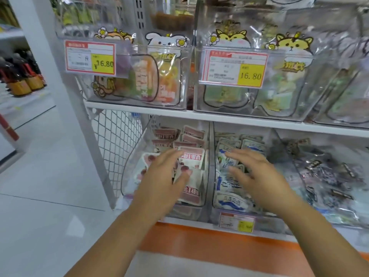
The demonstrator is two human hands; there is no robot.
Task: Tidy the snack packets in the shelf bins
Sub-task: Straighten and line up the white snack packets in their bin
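From my remote seat I see both hands reaching into the lower shelf's bins, each over its own lot. The left hand (159, 172) is spread flat, fingers straight, over the red packets (192, 156) in the left bin (130, 156). The right hand (257, 172) is just as loose and splayed over the blue packets (229, 182) in the middle bin (217, 211). Neither hand grasps anything. The blur keeps me from telling whether the fingertips touch the packets or hover just above.

I judge the flat palms are meant for patting and sweeping: the red packets lie tilted and overlapping, some upright at the back and some slumped toward the front, and the blue ones are heaped much the same. Working one hand per bin also keeps the two sorts from mixing across the clear wall (210, 166) between them.

Around them there is a third bin of dark packets (329, 172) to the right (untouched by either hand) and a small price tag (236, 222) clipped below the middle bin. A mesh panel (117, 140) closes the shelf's left end. The shelf board (219, 116) above, which carries pouch bins and two large price tags (90, 57), overhangs the back of the lower bins, so reaching the rear rows looks cramped.
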